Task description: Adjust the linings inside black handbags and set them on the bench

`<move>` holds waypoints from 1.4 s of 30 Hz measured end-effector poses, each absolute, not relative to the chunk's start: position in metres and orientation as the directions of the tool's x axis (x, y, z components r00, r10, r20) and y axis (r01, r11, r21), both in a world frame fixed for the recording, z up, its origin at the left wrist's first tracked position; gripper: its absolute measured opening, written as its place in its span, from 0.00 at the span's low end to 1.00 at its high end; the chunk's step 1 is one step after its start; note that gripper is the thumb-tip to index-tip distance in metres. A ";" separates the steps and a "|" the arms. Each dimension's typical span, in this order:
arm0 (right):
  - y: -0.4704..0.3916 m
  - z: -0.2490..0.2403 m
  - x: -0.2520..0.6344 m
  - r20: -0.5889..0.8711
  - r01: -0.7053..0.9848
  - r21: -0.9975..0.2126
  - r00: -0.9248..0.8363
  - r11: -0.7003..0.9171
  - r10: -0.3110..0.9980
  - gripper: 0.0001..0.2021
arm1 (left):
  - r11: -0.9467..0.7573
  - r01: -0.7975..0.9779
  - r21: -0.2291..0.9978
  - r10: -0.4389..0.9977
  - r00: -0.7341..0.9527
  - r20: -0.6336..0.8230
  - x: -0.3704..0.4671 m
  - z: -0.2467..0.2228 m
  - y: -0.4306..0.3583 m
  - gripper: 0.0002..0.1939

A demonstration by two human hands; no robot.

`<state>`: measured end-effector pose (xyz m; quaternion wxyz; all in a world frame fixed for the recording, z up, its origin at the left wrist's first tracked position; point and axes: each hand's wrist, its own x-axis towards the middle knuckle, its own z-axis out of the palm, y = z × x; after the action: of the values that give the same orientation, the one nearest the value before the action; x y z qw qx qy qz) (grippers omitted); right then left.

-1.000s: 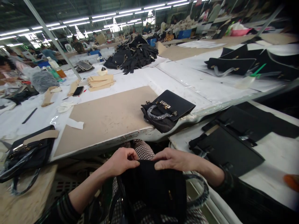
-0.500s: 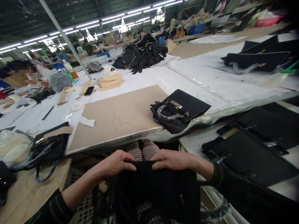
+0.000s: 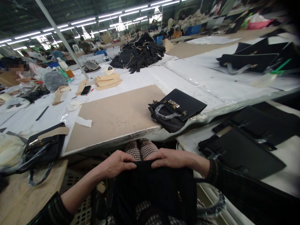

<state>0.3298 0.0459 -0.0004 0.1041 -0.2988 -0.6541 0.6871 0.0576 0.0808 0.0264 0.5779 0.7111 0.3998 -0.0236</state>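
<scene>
A black handbag (image 3: pixel 157 187) lies across my lap, with a plastic-wrapped handle showing at its right and a small gold zip pull on its dark fabric. My left hand (image 3: pixel 120 163) pinches the upper edge between thumb and fingers. A short way to the right, my right hand (image 3: pixel 165 158) grips the same edge, thumb on the near side. The fingertips behind the edge are partly hidden. On the table ahead, another black handbag (image 3: pixel 180 107) with a gold clasp and wrapped handle lies on its side.
A brown board (image 3: pixel 112 115) covers the table's near part. At left, a black bag (image 3: pixel 47 142) bears a tan strip. Black bags (image 3: pixel 243 153) lie low at right. Farther back are a heap of black pieces (image 3: pixel 145 51), tan pieces (image 3: pixel 107 81) and a phone (image 3: pixel 86 90).
The whole view has shifted slightly, so the table and bags sit a little farther left. Both hands keep their hold on the handbag's edge, almost in the same place.
</scene>
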 end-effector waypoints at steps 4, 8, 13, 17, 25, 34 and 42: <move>0.046 -0.006 0.338 -0.306 0.318 -0.945 -0.793 -0.070 0.527 0.16 | 0.064 0.590 0.805 0.528 0.664 -0.529 0.058 0.023 0.078 0.14; 0.036 -0.006 0.362 -0.403 0.414 -0.905 -0.753 -0.101 0.520 0.16 | 0.150 0.583 0.799 0.512 0.645 -0.567 0.055 0.019 0.075 0.16; 0.006 -0.010 0.400 -0.408 0.439 -0.888 -0.622 -0.134 0.668 0.18 | 0.146 0.588 0.795 0.502 0.649 -0.572 0.054 0.017 0.074 0.17; -0.018 -0.020 0.412 -0.364 0.380 -0.910 -0.539 -0.166 0.760 0.21 | 0.122 0.594 0.795 0.477 0.667 -0.572 0.061 0.020 0.076 0.18; -0.040 -0.035 0.405 -0.310 0.119 -0.950 -0.456 -0.289 0.834 0.27 | 0.082 0.632 0.770 0.480 0.653 -0.587 0.068 0.021 0.077 0.20; -0.023 -0.010 0.419 -0.315 0.245 -0.941 -0.371 -0.235 0.874 0.37 | -0.007 0.640 0.768 0.505 0.666 -0.550 0.070 0.019 0.079 0.19; 0.005 0.017 0.349 -0.152 0.744 -0.590 -0.485 0.314 0.861 0.23 | 0.027 0.614 0.789 0.503 0.674 -0.541 0.071 0.018 0.078 0.17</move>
<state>0.3493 0.0046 0.0169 0.0958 -0.4985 -0.8049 0.3074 0.0712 0.0784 0.0184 0.5937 0.6961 0.4010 -0.0466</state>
